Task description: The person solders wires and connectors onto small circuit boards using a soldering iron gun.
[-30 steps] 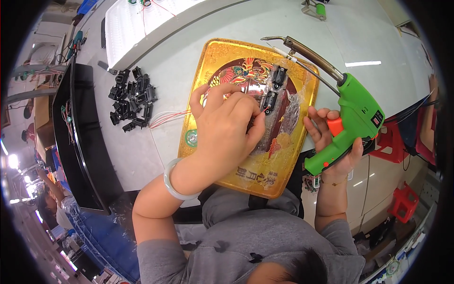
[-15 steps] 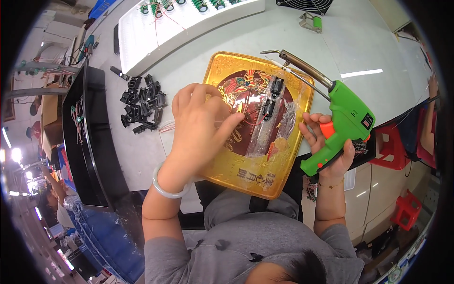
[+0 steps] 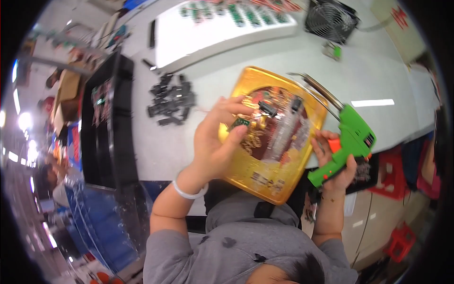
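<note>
My left hand [image 3: 218, 142] pinches a small green circuit board [image 3: 240, 123] with thin wires and a small black part [image 3: 267, 109] hanging from it, raised over the left side of a gold tin lid [image 3: 269, 182]. Another small black part [image 3: 296, 103] lies on the lid. My right hand [image 3: 333, 165] grips a green soldering gun [image 3: 351, 142] with an orange trigger; its long metal tip [image 3: 318, 87] reaches over the lid's far right edge.
A pile of small black parts [image 3: 172, 100] lies left of the lid. A black tray [image 3: 106, 118] stands at the left, a white board with green parts [image 3: 227, 23] at the back, a small fan [image 3: 331, 20] at the far right.
My left hand has lifted from the lid's centre to its left side, now holding the small green board up. The soldering gun has stayed at the lid's right edge.
</note>
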Demonstrator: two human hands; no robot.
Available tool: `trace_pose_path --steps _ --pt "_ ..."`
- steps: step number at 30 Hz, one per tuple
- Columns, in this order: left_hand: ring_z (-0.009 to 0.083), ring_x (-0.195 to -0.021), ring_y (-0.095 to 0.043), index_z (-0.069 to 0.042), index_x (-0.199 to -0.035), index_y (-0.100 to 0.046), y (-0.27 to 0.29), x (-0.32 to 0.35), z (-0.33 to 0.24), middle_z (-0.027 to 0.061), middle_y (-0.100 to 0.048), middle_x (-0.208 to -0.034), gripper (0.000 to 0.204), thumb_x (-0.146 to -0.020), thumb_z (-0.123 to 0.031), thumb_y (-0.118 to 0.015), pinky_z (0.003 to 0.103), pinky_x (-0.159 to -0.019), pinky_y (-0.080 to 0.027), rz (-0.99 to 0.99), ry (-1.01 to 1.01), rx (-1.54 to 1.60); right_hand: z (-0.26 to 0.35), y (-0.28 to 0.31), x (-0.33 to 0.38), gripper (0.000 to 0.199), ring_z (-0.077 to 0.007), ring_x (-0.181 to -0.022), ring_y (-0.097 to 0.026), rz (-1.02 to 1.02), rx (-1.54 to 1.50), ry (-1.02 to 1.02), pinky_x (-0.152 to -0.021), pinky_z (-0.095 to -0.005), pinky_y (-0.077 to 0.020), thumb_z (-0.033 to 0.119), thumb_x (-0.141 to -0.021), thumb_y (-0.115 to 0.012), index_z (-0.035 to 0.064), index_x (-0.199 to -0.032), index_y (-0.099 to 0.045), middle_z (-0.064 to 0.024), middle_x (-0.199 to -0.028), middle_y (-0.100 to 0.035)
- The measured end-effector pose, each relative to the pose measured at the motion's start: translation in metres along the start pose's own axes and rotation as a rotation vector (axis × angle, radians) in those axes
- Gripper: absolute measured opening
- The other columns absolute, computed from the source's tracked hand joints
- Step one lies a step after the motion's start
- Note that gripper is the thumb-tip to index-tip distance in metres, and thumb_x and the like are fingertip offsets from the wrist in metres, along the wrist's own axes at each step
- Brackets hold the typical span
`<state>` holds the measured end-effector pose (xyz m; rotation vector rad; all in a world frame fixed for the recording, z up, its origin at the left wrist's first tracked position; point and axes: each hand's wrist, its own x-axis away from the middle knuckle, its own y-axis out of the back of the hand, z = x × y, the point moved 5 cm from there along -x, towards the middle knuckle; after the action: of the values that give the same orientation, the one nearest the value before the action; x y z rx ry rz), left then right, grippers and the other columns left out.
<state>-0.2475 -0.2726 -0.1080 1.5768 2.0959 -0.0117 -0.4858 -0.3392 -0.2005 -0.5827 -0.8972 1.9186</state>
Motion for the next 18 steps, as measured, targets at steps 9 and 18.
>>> trace_pose_path --steps 9,18 --pt "0.0283 -0.095 -0.055 -0.008 -0.076 -0.037 0.131 0.088 -0.073 0.0131 -0.056 -0.082 0.017 -0.081 -0.011 -0.054 0.045 -0.097 -0.032 -0.341 0.114 0.385 0.001 0.012 0.013 0.058 -0.0353 -0.121 -0.031 0.193 -0.185 0.016 -0.104 -0.0475 -0.0189 0.032 -0.083 -0.047 -0.0086 -0.122 -0.03 -0.0209 -0.124 -0.037" --pt "0.013 -0.073 -0.052 -0.009 -0.083 -0.043 0.345 0.056 -0.067 0.0088 -0.055 -0.088 0.014 -0.088 -0.02 -0.049 0.029 -0.072 -0.044 -0.446 0.473 0.02 0.012 0.003 0.016 0.06 -0.0355 -0.105 -0.046 -0.107 0.015 0.061 -0.099 -0.0574 -0.0243 0.038 -0.072 -0.056 -0.0007 -0.116 -0.044 -0.0176 -0.109 -0.05"
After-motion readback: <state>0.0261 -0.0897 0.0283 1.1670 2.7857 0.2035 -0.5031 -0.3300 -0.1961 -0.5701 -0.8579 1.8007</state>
